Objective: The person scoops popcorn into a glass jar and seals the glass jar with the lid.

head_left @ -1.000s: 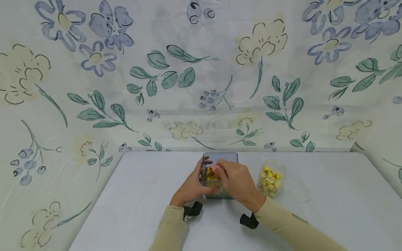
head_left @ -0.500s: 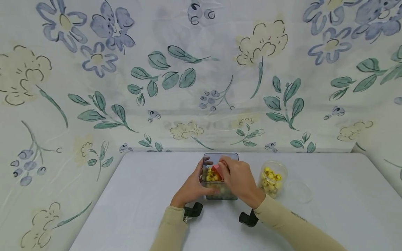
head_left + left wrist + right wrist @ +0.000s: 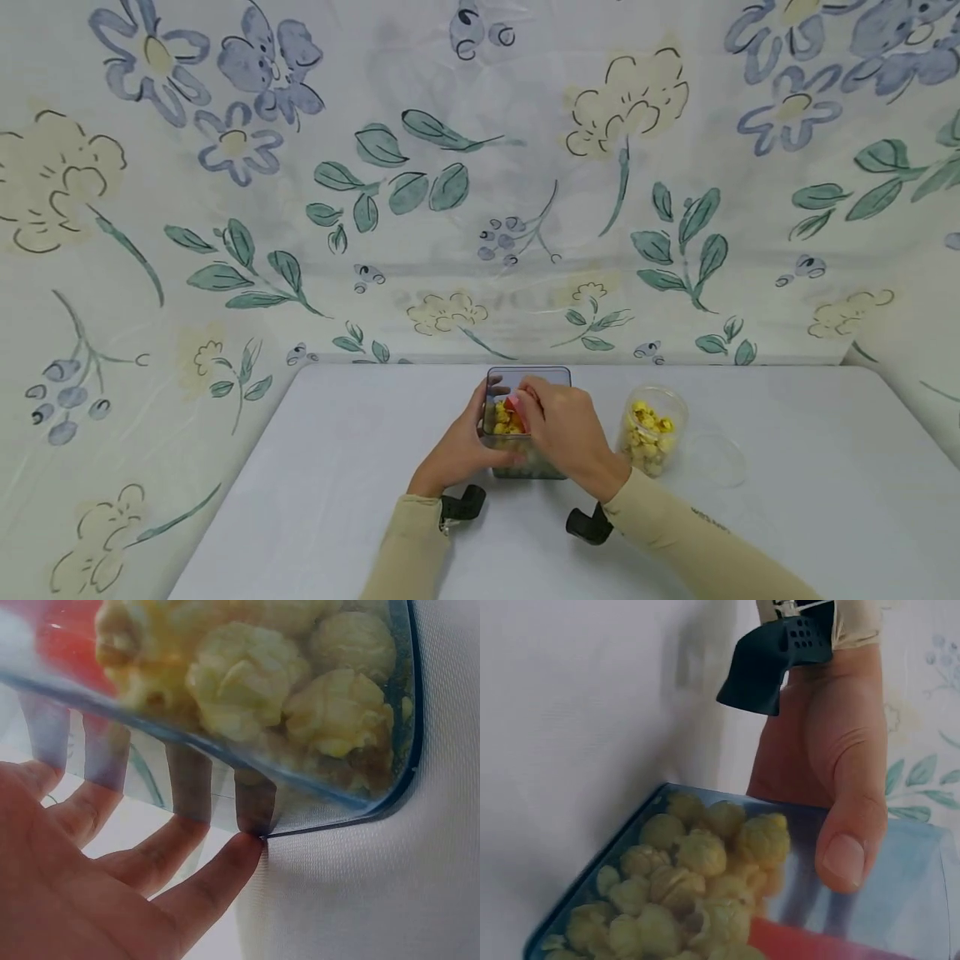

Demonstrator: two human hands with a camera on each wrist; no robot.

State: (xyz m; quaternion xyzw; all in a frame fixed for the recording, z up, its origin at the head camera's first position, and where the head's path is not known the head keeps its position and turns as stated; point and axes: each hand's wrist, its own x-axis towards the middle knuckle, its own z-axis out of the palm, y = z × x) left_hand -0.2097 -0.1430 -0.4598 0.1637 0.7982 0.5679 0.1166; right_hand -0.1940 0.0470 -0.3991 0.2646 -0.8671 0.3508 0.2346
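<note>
A clear square box [image 3: 534, 375] with a bluish tint stands near the back edge of the table, part filled with popcorn [image 3: 506, 418]. My left hand [image 3: 456, 448] grips the box, thumb along its front and fingers behind its left side. In the left wrist view, those fingers [image 3: 217, 881] touch the outer wall. My right hand [image 3: 573, 427] pinches a red scoop [image 3: 516, 403] inside the box; the hand hides most of it. Through the wall in the right wrist view, the scoop's red part [image 3: 802, 941] lies beside the popcorn. That view also shows my left thumb [image 3: 847, 855] pressed on the box.
Right of the box stands a clear round jar [image 3: 681, 404] holding popcorn [image 3: 649, 440], partly behind my right wrist. A clear round lid [image 3: 718, 461] lies flat beside it. A floral cloth [image 3: 480, 200] hangs behind the white table [image 3: 315, 500].
My right hand has shifted slightly right and then back left over the box, the red scoop moving with it. My left hand keeps its hold on the box.
</note>
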